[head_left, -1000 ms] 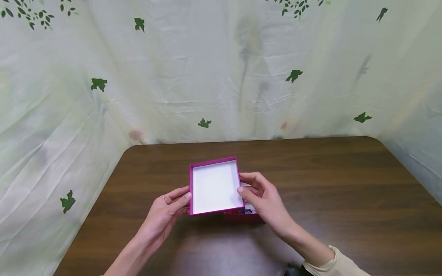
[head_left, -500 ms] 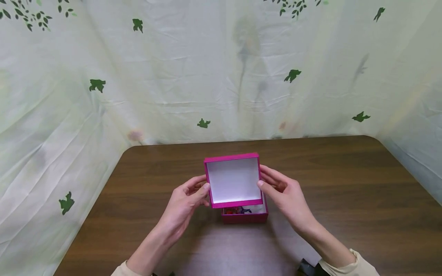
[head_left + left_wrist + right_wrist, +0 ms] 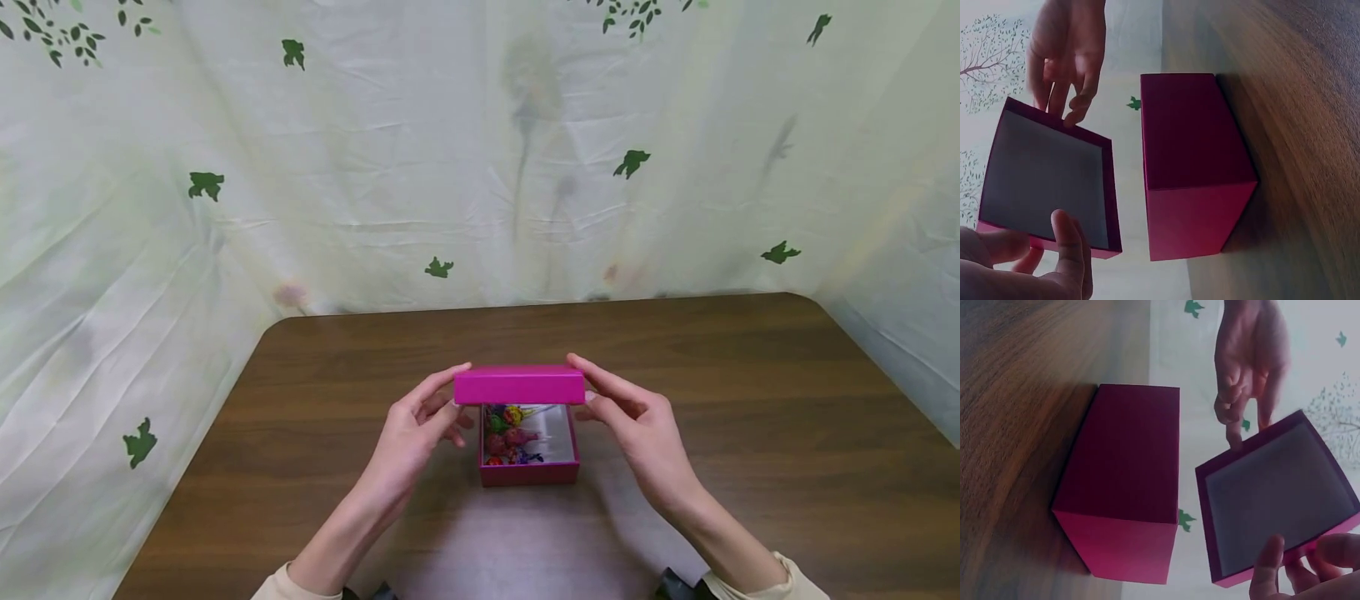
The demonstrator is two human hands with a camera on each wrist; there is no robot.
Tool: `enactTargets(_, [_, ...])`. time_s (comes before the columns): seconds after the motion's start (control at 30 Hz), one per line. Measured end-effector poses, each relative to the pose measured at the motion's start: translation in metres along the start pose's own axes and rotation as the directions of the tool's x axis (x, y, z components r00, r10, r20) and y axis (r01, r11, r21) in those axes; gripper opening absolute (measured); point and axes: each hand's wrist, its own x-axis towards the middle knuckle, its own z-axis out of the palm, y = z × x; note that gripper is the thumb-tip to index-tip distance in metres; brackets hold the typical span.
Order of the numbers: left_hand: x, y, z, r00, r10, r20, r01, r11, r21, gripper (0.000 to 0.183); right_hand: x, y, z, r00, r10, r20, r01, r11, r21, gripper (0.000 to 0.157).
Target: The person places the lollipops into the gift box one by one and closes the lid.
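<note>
A magenta box lid [image 3: 519, 386] is held level above the far part of a matching box, its white inside facing down in both wrist views. The left hand [image 3: 414, 425] pinches the lid's left side, and the right hand [image 3: 633, 425] pinches its right side. Below stands the magenta box [image 3: 529, 475], uncovered at the front; its white interior shows. Wrapped lollipops [image 3: 513, 435], in red, green, yellow and blue, lie along the box's left side, a white stick pointing right. In the left wrist view a gap separates the lid from the box [image 3: 1200, 131].
The box stands on a brown wooden table [image 3: 712, 400] with rounded far corners. A pale curtain [image 3: 360, 167] with green leaf shapes hangs behind and at both sides. Dark wrist straps show near the sleeves.
The lid has moved right and over the box, tipping from inside-toward-the-camera to level with its inside down. Both hands have gone with it, and more of the box's contents show.
</note>
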Motion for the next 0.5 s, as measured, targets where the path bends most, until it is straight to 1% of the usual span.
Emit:
enactTargets(0.1, [0.000, -0.001, 0.001, 1.000, -0.010, 0.000, 0.010, 0.999, -0.053, 0.033, 0.001, 0.000, 0.000, 1.000, -0.004, -0.008, 0.004, 1.000, 0.024, 0.034])
enactTargets(0.2, [0.000, -0.001, 0.001, 1.000, -0.018, 0.019, 0.020, 0.994, -0.111, 0.031, 0.003, 0.001, -0.001, 1.000, -0.002, -0.007, 0.002, 0.998, 0.060, 0.033])
enactTargets(0.3, [0.000, -0.004, 0.000, 0.999, -0.027, 0.033, 0.032, 0.988, -0.148, 0.032, 0.004, 0.003, -0.003, 1.000, 0.025, -0.005, -0.024, 0.996, 0.081, 0.034])
enactTargets(0.4, [0.002, -0.008, 0.002, 0.999, -0.035, 0.026, 0.039, 0.988, -0.152, 0.032, 0.005, 0.006, -0.006, 0.999, 0.052, -0.004, -0.051, 0.998, 0.047, 0.035])
enactTargets(0.5, [0.005, -0.012, 0.004, 0.999, -0.039, 0.005, 0.039, 0.990, -0.137, 0.034, 0.006, 0.010, -0.008, 0.997, 0.079, -0.005, -0.079, 0.996, -0.028, 0.042])
